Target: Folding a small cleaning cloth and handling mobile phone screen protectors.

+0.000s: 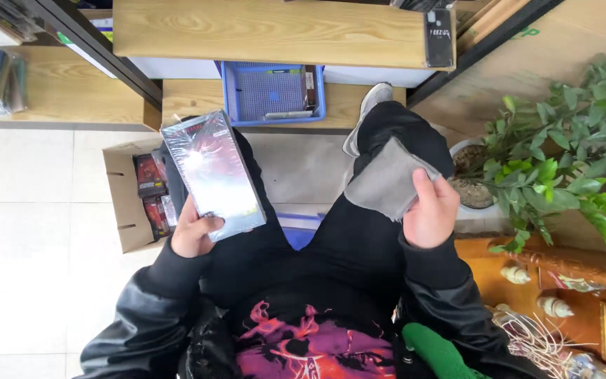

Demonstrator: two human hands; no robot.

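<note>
My left hand (192, 231) pinches the glossy wrapped box (213, 174) above the cardboard carton (122, 203), right hand (431, 210) clasps a grey cloth (389, 181); slick film risks slipping.

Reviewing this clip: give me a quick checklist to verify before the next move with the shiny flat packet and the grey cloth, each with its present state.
1. Left hand grips the flat packet by its lower end: ok.
2. Right hand holds the grey cloth: ok.
3. Cloth touching the packet: not ok, they are apart.
4. Packet face readable: cannot tell, glare covers it.
5. Cardboard box open beside the left hand: ok.
6. Blue tray on the shelf in reach: cannot tell.
</note>
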